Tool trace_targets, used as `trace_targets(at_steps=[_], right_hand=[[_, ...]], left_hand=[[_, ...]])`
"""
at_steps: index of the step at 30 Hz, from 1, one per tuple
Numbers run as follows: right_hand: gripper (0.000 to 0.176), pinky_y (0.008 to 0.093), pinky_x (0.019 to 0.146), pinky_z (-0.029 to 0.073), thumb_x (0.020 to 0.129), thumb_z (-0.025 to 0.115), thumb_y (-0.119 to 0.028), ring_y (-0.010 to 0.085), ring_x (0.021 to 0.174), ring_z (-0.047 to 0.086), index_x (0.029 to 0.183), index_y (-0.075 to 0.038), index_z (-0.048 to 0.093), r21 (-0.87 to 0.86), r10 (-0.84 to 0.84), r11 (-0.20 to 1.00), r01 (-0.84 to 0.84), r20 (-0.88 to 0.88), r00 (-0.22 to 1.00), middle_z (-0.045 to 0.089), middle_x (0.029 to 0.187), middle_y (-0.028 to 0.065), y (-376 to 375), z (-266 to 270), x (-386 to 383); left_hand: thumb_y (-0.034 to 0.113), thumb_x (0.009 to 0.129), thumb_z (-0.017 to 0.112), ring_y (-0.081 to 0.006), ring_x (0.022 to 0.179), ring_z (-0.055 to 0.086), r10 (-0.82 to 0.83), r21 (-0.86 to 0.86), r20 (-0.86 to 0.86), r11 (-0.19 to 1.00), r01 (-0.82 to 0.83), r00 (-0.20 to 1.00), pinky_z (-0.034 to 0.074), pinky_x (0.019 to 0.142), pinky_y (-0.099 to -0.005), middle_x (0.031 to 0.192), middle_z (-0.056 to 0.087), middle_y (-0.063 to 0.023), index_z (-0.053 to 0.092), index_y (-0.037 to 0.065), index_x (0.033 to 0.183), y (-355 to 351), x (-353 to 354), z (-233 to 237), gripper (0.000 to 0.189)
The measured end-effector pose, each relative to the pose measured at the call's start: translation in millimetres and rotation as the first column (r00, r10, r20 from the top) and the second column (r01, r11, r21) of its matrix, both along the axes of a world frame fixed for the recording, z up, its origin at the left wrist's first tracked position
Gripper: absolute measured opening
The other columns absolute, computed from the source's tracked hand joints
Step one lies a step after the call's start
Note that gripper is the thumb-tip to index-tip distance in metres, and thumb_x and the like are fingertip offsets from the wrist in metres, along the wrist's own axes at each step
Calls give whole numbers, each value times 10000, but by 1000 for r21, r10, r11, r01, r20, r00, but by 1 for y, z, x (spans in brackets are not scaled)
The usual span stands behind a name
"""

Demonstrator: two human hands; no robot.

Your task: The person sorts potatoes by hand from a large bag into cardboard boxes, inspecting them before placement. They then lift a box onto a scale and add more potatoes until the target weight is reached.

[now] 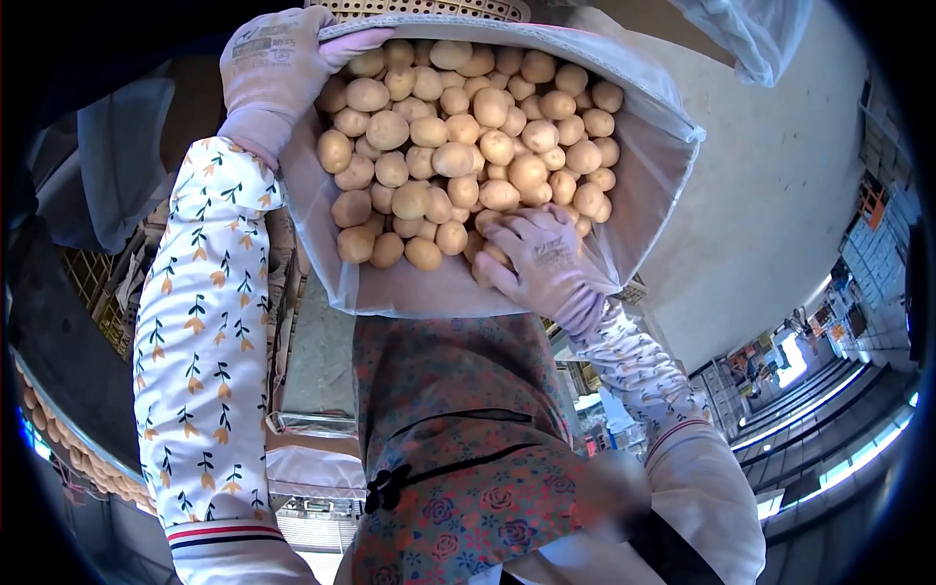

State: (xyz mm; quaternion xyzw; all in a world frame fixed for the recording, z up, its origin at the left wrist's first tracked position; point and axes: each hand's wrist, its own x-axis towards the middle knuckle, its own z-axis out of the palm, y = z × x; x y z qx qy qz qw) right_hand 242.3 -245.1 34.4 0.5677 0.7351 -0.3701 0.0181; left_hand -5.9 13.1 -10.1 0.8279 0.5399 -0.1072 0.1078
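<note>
Several tan, round potatoes [495, 146] fill a box-shaped container lined with a whitish plastic liner [390, 288], its sides standing up around them. My left hand [271, 70], in a light purple printed work glove, grips the liner's upper left edge, with the thumb side along the inside of the rim. At the lower right of the pile is my right hand [539, 258], gloved alike. Its fingers curl over potatoes near the front wall, and potatoes show between and under them. What lies beneath the palm is hidden.
A perforated tan crate [439, 10] stands behind the container. Clear plastic sheeting [756, 39] hangs at the upper right, above a grey floor [770, 185]. More potatoes [73, 439] lie along the far left edge. A floral apron [458, 439] covers my front.
</note>
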Motion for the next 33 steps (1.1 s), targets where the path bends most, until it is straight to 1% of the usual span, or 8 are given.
trace_targets(at_steps=[3, 5, 8, 12, 22, 25, 28, 33], right_hand=[[295, 431, 806, 450, 831, 664, -318, 266, 964, 591, 1034, -104, 661, 391, 82, 918, -61, -38, 996, 635, 1083, 80, 41, -26, -4], [212, 423, 769, 481, 851, 638, -228, 263, 961, 613, 971, -61, 688, 350, -171, 920, 173, -39, 985, 675, 1037, 82, 99, -68, -17], [332, 390, 944, 498, 883, 585, -302, 310, 1076, 654, 1037, -41, 721, -281, -1, 955, 96, 319, 948, 709, 1090, 166, 160, -120, -46], [425, 398, 980, 483, 900, 540, -423, 309, 1093, 658, 1065, -73, 715, -449, 41, 889, 92, 277, 960, 722, 1090, 131, 150, -112, -35], [393, 358, 770, 496, 895, 632, -457, 254, 839, 694, 1074, -121, 727, -175, -47, 984, 30, -95, 994, 730, 914, 119, 72, -12, -11], [426, 317, 842, 514, 891, 702, -238, 218, 905, 686, 1280, -78, 632, -454, -581, 807, 377, -500, 642, 712, 988, 99, 54, -7, 4], [606, 296, 927, 507, 900, 668, -58, 183, 1019, 652, 1461, -24, 439, -779, -833, 543, 314, -548, 79, 651, 1129, 85, 56, 6, 16], [672, 313, 961, 486, 884, 604, 43, 183, 1066, 603, 1501, -2, 341, -854, -848, 481, 199, -511, -142, 603, 1176, 112, 54, 12, 29]], left_hand=[[566, 858, 619, -267, 938, 658, -22, 19, 22, 1000, 21, 1000, 513, 799, -396, 939, 692, -41, 701, 184, 1001, 0, -3, -6, 416], [522, 860, 635, -268, 942, 658, -33, 32, 11, 999, 32, 999, 512, 804, -395, 944, 692, -38, 700, 189, 1013, -2, 0, 0, 373], [462, 854, 656, -271, 947, 657, -44, 46, 33, 998, 42, 998, 511, 812, -398, 955, 692, -33, 698, 198, 1027, -2, -4, -4, 318], [710, 824, 564, -291, 899, 664, -17, -12, 100, 1000, 18, 995, 509, 785, -426, 886, 698, -78, 728, 158, 948, -1, 2, 5, 589], [408, 850, 668, -282, 927, 651, -62, 44, 83, 997, 59, 995, 505, 784, -402, 926, 688, -46, 690, 174, 995, 0, -7, -7, 276], [424, 854, 667, -287, 936, 650, -28, 13, 80, 1000, 27, 996, 504, 795, -399, 939, 689, -54, 686, 169, 1003, -2, -4, 0, 296], [434, 857, 666, -291, 939, 650, -35, 11, 96, 999, 34, 995, 505, 800, -402, 942, 692, -58, 687, 168, 1014, -1, -4, 1, 310], [620, 863, 584, -278, 931, 652, -41, 9, 72, 999, 41, 997, 503, 807, -407, 919, 687, -59, 700, 168, 994, 1, -5, -5, 484]])
